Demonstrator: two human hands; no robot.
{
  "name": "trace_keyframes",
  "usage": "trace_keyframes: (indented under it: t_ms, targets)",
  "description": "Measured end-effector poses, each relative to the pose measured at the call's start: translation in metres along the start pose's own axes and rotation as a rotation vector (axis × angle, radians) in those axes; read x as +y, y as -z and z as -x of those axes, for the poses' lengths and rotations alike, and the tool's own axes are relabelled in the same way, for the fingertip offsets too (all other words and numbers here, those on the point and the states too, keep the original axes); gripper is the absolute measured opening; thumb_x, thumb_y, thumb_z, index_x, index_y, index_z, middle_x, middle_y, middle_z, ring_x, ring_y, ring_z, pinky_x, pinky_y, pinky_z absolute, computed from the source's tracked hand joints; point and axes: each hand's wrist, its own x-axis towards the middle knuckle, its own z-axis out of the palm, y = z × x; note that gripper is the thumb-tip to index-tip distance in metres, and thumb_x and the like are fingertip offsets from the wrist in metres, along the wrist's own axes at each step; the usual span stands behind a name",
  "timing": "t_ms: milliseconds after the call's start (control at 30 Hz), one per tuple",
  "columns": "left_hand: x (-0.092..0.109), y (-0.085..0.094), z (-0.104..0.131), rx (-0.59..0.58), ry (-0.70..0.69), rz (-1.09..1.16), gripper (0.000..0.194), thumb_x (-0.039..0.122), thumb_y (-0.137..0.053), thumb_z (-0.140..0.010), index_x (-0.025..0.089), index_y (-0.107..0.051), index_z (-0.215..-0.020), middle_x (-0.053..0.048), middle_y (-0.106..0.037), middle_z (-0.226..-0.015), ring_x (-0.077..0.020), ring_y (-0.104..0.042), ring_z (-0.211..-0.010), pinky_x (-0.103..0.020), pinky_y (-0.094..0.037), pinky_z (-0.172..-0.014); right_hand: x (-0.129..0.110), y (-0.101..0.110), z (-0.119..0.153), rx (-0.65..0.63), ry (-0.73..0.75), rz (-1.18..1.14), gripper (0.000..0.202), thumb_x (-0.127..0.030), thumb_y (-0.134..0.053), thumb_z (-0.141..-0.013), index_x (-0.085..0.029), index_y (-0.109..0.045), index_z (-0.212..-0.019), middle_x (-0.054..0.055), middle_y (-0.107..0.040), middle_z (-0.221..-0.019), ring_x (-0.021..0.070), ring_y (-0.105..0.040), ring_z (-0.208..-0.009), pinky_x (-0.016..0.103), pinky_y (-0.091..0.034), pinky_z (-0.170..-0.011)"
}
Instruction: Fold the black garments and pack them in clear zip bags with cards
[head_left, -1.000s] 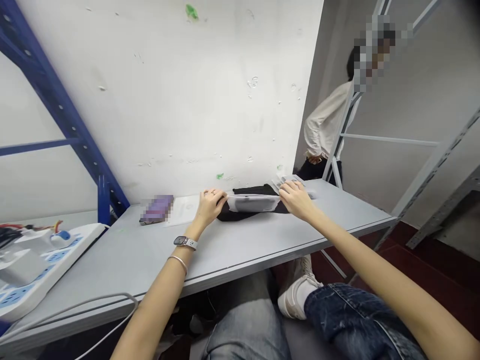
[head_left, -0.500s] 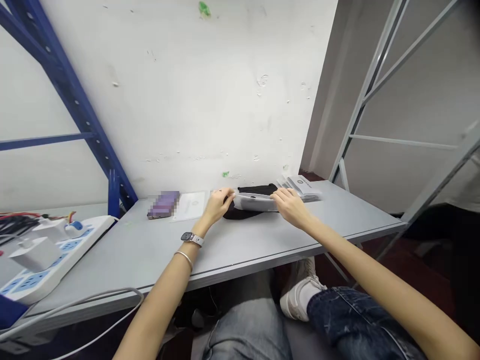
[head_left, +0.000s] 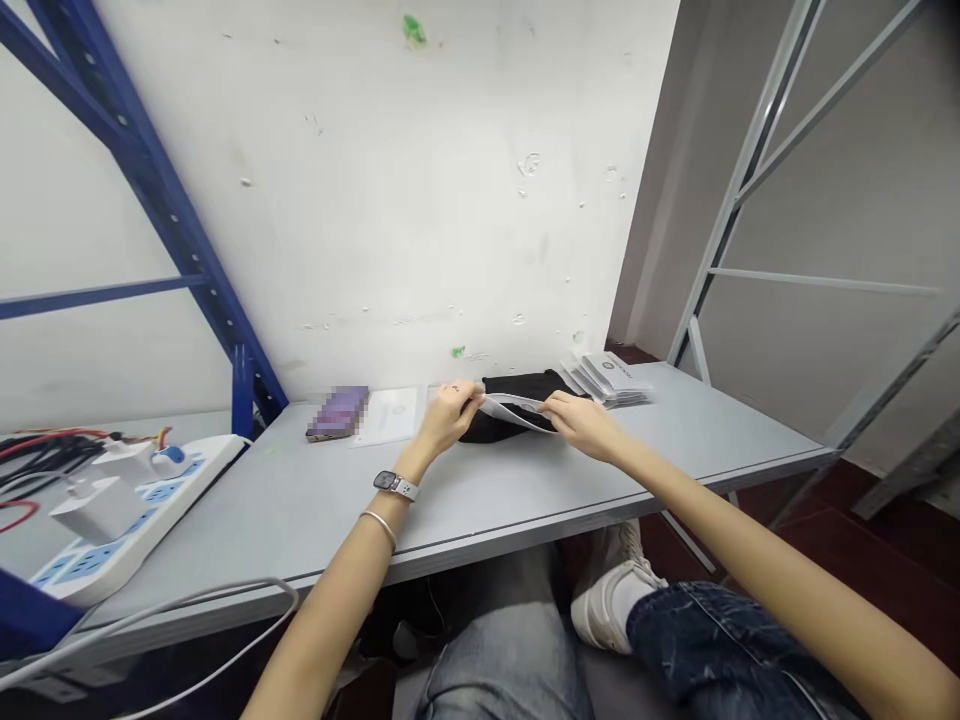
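A whitish, translucent plastic bag (head_left: 501, 408) is stretched between my two hands, its upper edges parted into a narrow gap. My left hand (head_left: 450, 415) pinches its left end, and my right hand (head_left: 581, 422) pinches the right end. Behind and under the bag lies a dark black cloth-like item (head_left: 525, 384) on the grey table; the bag and my fingers hide part of it. Just beyond my right hand is a stack of whitish printed bags (head_left: 619, 375). A flat whitish bag with a faint round mark (head_left: 388, 415) lies left of my left hand.
A purple, pixelated object (head_left: 339, 412) lies at the left of the grey table (head_left: 300, 520). A white power strip (head_left: 161, 520) with plugged-in adapters and cables (head_left: 52, 460) sits further left. A white wall (head_left: 420, 200) rises behind, between blue (head_left: 172, 220) and grey metal frames (head_left: 739, 190).
The bag's edges have spread apart, and its front side now sags lower in the middle. Both hands keep their hold on its ends. The whole view has shifted slightly.
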Motion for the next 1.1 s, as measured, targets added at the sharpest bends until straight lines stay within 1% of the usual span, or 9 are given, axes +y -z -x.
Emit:
trace_keyframes:
  t_ms: [167, 300, 400, 500, 667, 767, 900, 1000, 1100]
  targets:
    - [0.010, 0.006, 0.004, -0.001, -0.089, -0.008, 0.014, 0.026, -0.046, -0.096, 0.020, -0.058, -0.093, -0.002, -0.066, -0.090, -0.0169, -0.059, -0.087, -0.031, -0.041, -0.081, -0.009, 0.000, 0.000, -0.048, 0.046, 0.172, 0.036, -0.036, -0.054, -0.091, -0.021, -0.054, -0.123, 0.008, -0.061, -0.108, 0.0193, -0.060, -0.086, 0.026, -0.038, -0.064]
    - [0.022, 0.011, 0.007, -0.012, -0.169, -0.037, 0.017, 0.025, -0.044, -0.097, 0.020, -0.059, -0.093, -0.003, -0.067, -0.091, -0.0171, -0.059, -0.089, -0.032, -0.041, -0.081, -0.017, -0.013, 0.002, -0.057, 0.042, 0.288, 0.042, -0.042, -0.060, -0.085, -0.015, -0.057, -0.117, 0.012, -0.061, -0.105, 0.0238, -0.058, -0.090, 0.030, -0.038, -0.068]
    - [0.030, 0.011, 0.011, -0.039, -0.196, -0.055, 0.019, 0.026, -0.043, -0.097, 0.019, -0.060, -0.092, -0.005, -0.067, -0.095, -0.0173, -0.060, -0.090, -0.032, -0.043, -0.081, -0.021, -0.028, 0.003, -0.062, 0.037, 0.330, 0.034, -0.037, -0.059, -0.085, -0.015, -0.061, -0.110, 0.015, -0.060, -0.110, 0.0260, -0.057, -0.094, 0.031, -0.037, -0.070]
    - [0.037, 0.009, 0.019, -0.059, -0.170, -0.045, 0.022, 0.027, -0.042, -0.098, 0.019, -0.061, -0.092, -0.005, -0.067, -0.095, -0.0166, -0.061, -0.088, -0.030, -0.046, -0.079, -0.019, -0.038, -0.001, -0.111, 0.010, 0.341, 0.022, -0.023, -0.052, -0.086, -0.016, -0.063, -0.104, 0.013, -0.061, -0.107, 0.0233, -0.060, -0.088, 0.029, -0.035, -0.062]
    - [0.053, 0.003, 0.044, -0.126, 0.022, 0.131, 0.022, 0.027, -0.039, -0.099, 0.021, -0.060, -0.104, -0.004, -0.068, -0.104, -0.0138, -0.066, -0.085, -0.026, -0.052, -0.076, -0.007, -0.035, -0.012, -0.225, 0.095, 0.350, 0.023, -0.010, -0.044, -0.087, -0.015, -0.064, -0.097, 0.009, -0.065, -0.091, 0.0203, -0.064, -0.079, 0.027, -0.027, -0.051]
    - [0.066, -0.004, 0.060, -0.094, 0.098, 0.260, 0.024, 0.027, -0.044, -0.097, 0.020, -0.056, -0.116, -0.006, -0.067, -0.117, -0.0160, -0.067, -0.096, -0.030, -0.054, -0.086, -0.002, -0.027, -0.004, -0.197, 0.176, 0.345, 0.024, -0.009, -0.041, -0.088, -0.015, -0.063, -0.098, 0.009, -0.065, -0.091, 0.0206, -0.064, -0.081, 0.027, -0.029, -0.051]
    - [0.080, -0.013, 0.074, -0.084, 0.103, 0.276, 0.036, 0.023, -0.048, -0.094, 0.022, -0.051, -0.130, -0.009, -0.055, -0.137, -0.0191, -0.062, -0.114, -0.036, -0.050, -0.100, 0.000, -0.025, 0.022, -0.067, 0.274, 0.277, 0.027, -0.006, -0.041, -0.088, -0.015, -0.063, -0.100, 0.010, -0.066, -0.092, 0.0204, -0.063, -0.080, 0.028, -0.037, -0.058]
    - [0.087, -0.019, 0.078, -0.101, 0.093, 0.243, 0.041, 0.017, -0.040, -0.096, 0.022, -0.049, -0.136, -0.008, -0.052, -0.140, -0.0196, -0.051, -0.127, -0.039, -0.046, -0.106, 0.001, -0.024, 0.033, 0.008, 0.338, 0.241, 0.028, -0.001, -0.042, -0.086, -0.015, -0.064, -0.097, 0.011, -0.066, -0.090, 0.0209, -0.062, -0.080, 0.030, -0.040, -0.062]
    - [0.090, -0.019, 0.082, -0.091, 0.120, 0.221, 0.043, 0.016, -0.035, -0.096, 0.022, -0.048, -0.137, -0.007, -0.052, -0.139, -0.0189, -0.052, -0.127, -0.040, -0.045, -0.108, 0.002, -0.014, 0.032, 0.014, 0.343, 0.278, 0.028, 0.002, -0.043, -0.084, -0.016, -0.064, -0.091, 0.010, -0.065, -0.087, 0.0204, -0.060, -0.074, 0.030, -0.038, -0.059]
